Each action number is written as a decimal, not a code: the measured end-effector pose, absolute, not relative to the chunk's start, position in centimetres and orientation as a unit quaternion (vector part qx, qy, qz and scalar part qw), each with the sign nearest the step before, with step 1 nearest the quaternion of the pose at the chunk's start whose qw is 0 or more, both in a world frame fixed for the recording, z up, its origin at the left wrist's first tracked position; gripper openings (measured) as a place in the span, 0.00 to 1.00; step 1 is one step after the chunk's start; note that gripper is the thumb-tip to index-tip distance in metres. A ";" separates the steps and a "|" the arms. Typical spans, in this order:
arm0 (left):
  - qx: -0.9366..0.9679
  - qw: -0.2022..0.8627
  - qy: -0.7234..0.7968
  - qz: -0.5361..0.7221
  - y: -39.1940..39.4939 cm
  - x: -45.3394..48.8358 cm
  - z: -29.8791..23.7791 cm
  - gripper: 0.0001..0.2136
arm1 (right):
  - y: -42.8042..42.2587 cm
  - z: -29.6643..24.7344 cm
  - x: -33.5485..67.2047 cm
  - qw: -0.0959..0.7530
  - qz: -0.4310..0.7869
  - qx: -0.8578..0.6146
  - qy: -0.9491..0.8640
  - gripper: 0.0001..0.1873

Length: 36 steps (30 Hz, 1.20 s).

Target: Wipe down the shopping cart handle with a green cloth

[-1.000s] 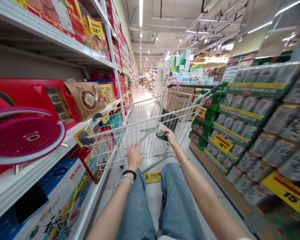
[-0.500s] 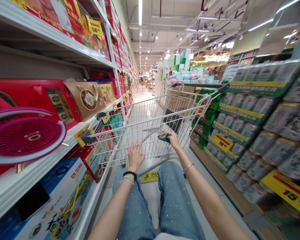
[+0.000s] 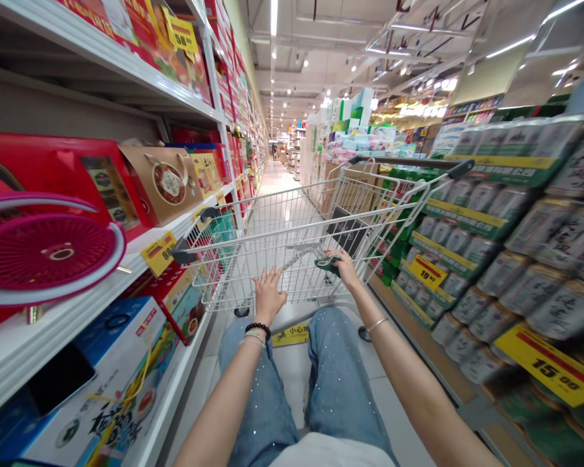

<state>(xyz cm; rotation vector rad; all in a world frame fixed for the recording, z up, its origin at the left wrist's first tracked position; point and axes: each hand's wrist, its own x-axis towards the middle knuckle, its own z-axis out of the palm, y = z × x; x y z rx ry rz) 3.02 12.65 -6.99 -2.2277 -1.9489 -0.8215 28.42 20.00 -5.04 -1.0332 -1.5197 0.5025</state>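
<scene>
My left hand (image 3: 268, 295) rests on the near rail of a white wire shopping cart (image 3: 292, 243), its fingers spread and holding nothing. My right hand (image 3: 344, 269) grips a small green packet or cloth (image 3: 328, 264) against the same rail; what it is exactly is too small to tell. A black flap (image 3: 349, 231) lies inside the cart. Below the cart I see my legs in sparkly denim jeans (image 3: 267, 389).
White shelves on the left carry red gift boxes (image 3: 53, 168), a pink round plastic item (image 3: 46, 253) and blue-and-white boxes (image 3: 97, 389). Stacked silver-green cans (image 3: 516, 259) with yellow price tags line the right. A yellow floor sign (image 3: 291, 335) lies below the cart.
The cart's far end has swung to the right and the cart has rolled further along the aisle. Both my hands have shifted slightly right with it, and the green item stays in my right hand.
</scene>
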 end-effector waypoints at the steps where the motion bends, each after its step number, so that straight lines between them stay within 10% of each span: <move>1: -0.726 0.035 -0.632 -0.269 12.6 3.1 -7.0 0.33 | 19.8 -5.0 28.5 0.580 0.218 -0.442 -0.649 0.21; 13: -0.737 0.017 -0.614 -0.283 13.4 3.8 -6.5 0.31 | 17.8 -4.8 29.2 0.605 0.185 -0.452 -0.628 0.19; 19: -0.737 0.032 -0.612 -0.285 13.6 4.5 -6.6 0.29 | 13.7 -4.1 27.3 0.655 -0.061 -0.461 -0.595 0.34; 36: -0.730 0.079 -0.639 -0.229 12.1 4.9 -6.2 0.33 | 15.0 -11.9 22.5 0.457 -0.190 -0.417 -0.763 0.33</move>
